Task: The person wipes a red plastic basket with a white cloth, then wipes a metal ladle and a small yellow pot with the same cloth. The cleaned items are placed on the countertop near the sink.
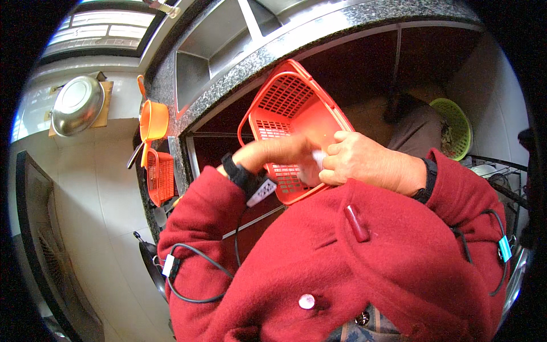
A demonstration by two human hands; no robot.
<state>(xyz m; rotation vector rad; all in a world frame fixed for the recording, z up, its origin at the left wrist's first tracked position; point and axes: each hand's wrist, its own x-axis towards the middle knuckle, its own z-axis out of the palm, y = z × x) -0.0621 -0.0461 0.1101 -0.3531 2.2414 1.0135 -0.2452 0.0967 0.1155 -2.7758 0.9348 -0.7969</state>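
A red plastic basket (278, 96) with slotted walls and a handle leans against the granite counter edge, tilted, its open side facing me. My left hand (282, 149) reaches over the basket from the left, blurred, its fingers hard to make out. From the right comes my right hand (363, 162), fingers curled at the basket's near right rim. Between the two hands shows a small, thin whitish item (317, 160), blurred, which the right fingertips seem to pinch. Whether the left fingers also hold it cannot be told. Both wrists wear black bands.
The granite counter (239, 70) holds a steel sink (192, 81), an orange dipper (154, 119) and a smaller red basket (160, 177). A metal basin (79, 104) is at the wall. A green basket (463, 128) with scraps and a wire rack (510, 171) are at right.
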